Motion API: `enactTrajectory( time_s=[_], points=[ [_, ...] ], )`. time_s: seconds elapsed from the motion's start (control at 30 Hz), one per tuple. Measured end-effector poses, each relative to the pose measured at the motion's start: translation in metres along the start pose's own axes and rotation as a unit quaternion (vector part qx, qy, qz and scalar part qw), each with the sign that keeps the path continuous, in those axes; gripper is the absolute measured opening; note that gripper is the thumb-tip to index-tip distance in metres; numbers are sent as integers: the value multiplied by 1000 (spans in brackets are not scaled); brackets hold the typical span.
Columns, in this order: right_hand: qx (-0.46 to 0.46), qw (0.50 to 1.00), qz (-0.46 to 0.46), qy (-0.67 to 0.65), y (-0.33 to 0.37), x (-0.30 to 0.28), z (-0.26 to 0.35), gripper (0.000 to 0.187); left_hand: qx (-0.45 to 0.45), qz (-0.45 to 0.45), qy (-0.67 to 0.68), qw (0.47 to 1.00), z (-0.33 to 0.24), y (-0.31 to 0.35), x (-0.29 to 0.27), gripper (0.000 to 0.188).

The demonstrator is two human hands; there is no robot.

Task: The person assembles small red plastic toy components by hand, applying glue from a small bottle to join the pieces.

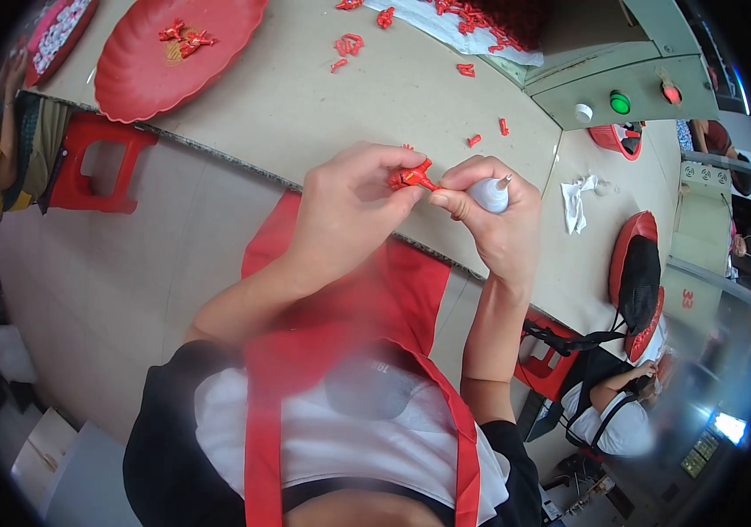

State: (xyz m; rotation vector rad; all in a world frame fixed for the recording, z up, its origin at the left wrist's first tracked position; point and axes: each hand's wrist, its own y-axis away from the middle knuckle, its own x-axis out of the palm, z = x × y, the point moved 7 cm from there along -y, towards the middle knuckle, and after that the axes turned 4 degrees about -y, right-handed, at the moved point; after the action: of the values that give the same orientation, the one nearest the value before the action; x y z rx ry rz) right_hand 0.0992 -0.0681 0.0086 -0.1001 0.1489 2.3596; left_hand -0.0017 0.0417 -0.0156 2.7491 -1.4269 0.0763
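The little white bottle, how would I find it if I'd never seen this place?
Start at the beige table and drop to its near edge, where two hands meet. The right hand grips the little white bottle. Unlike the scattered red pieces, it is pale, rounded and metal-tipped.

A pale beige bench (305,97) runs diagonally across a workroom with a smooth light grey floor (103,290). A red plastic stool (94,162) stands beside the bench. A grey-green control box (621,79) with a green button (620,103) sits at the far end. Lighting is bright and even.
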Motion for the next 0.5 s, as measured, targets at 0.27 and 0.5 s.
enactTrajectory(
  time_s=[0.27, 0.5],
  points=[
    [15, 999, 45, -1, -4, 0, -6, 15, 3, 47, -18, 999, -2, 4, 2, 28],
    [-9, 995, 95, -16, -5, 3, -4, 18, 7, 60, -30, 998, -6, 8, 3, 28]
  ],
)
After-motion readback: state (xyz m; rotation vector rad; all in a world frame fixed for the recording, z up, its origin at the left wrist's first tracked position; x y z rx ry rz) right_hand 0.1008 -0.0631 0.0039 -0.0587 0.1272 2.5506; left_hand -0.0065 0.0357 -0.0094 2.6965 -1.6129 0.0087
